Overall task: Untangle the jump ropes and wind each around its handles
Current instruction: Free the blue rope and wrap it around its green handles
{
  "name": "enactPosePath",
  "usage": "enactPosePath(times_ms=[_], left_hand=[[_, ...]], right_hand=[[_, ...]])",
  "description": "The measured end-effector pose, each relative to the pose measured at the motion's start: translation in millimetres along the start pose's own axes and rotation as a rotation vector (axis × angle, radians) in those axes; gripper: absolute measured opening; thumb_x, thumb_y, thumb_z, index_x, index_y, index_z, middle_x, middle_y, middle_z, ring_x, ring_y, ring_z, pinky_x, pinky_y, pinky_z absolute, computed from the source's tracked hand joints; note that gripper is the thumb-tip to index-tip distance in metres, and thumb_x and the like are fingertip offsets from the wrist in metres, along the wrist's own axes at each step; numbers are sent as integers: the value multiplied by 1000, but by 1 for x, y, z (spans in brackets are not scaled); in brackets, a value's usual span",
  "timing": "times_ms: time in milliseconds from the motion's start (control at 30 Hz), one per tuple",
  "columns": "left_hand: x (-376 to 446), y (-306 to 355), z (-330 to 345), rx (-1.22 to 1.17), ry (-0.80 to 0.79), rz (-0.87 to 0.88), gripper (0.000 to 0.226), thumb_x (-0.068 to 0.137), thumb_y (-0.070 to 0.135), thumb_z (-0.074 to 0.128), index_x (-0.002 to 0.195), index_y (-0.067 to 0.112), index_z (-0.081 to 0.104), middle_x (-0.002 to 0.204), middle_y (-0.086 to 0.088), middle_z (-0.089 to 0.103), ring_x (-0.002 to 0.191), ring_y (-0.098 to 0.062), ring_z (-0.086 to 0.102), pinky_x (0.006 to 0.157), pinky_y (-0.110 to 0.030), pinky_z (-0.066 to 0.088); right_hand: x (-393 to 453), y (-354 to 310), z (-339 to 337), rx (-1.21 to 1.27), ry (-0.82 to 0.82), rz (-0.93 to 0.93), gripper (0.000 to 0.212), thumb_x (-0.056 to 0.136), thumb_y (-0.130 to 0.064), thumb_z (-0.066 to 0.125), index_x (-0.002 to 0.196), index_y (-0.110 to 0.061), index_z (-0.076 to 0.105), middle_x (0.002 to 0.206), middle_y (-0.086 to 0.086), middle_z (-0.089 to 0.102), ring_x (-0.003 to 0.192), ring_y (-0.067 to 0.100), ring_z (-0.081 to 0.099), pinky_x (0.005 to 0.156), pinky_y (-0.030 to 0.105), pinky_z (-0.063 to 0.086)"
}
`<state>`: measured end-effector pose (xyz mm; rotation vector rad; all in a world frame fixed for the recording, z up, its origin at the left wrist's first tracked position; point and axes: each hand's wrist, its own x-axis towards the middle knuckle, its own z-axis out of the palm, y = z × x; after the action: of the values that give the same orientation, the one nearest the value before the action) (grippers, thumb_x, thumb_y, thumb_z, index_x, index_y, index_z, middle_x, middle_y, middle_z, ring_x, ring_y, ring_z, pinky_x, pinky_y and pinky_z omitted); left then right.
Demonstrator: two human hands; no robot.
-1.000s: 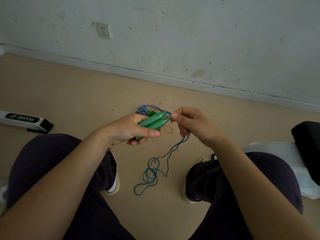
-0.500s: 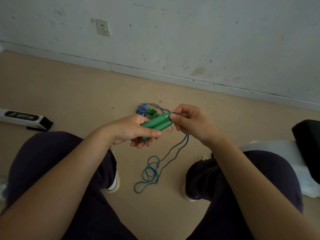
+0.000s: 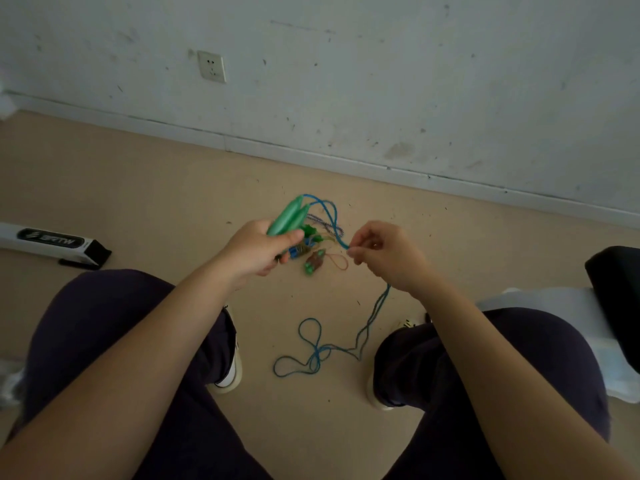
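Observation:
My left hand (image 3: 258, 249) grips two green jump-rope handles (image 3: 290, 215) side by side, tips pointing up and away. A blue cord (image 3: 330, 213) arcs from the handle tips over to my right hand (image 3: 388, 254), which pinches it between thumb and fingers. Below that hand the blue cord hangs down and lies in loose loops (image 3: 313, 351) on the floor between my feet. On the floor behind my hands lie other wound ropes: a small brown bundle with green ends (image 3: 314, 261) and a blue-and-white striped cord (image 3: 325, 223), partly hidden by my left hand.
I sit with both knees spread, shoes (image 3: 230, 372) on the tan floor. A white box with black lettering (image 3: 48, 242) lies at the left. A black object (image 3: 616, 299) and white sheet (image 3: 554, 303) are at the right. The wall and its socket (image 3: 212, 66) stand ahead.
My left hand tilted the green handles from lying sideways to pointing up. My right hand moved away to the right, drawing the blue cord out from the handle tips.

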<state>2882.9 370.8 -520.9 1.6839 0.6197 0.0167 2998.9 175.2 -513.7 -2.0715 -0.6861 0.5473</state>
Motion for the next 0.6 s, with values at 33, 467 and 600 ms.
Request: enactPosePath(times_ms=[33,467,600], left_hand=[[-1,-1,0,104,-47,-6,22,94,29,67,97,7,61,63,-5,55,36,-8,31,37,-18,23],[-14,5,16,355,-692,-112,44,66,54,81,86,19,61,54,3,53,40,-8,33,41,-20,25],[-17,11,20,334,-649,-97,73,75,82,54,90,12,65,54,-1,52,39,-10,27,41,-20,24]], right_hand=[[-2,-2,1,-13,-65,-14,11,86,-6,70,82,-13,64,67,-2,64,43,-2,48,50,19,40],[-6,-15,14,112,-207,-203,9,80,-4,77,86,-2,70,71,-9,64,60,-5,56,60,11,46],[-6,-13,14,140,-200,-198,8,82,-3,75,85,-8,70,70,-10,64,61,-5,57,59,10,44]])
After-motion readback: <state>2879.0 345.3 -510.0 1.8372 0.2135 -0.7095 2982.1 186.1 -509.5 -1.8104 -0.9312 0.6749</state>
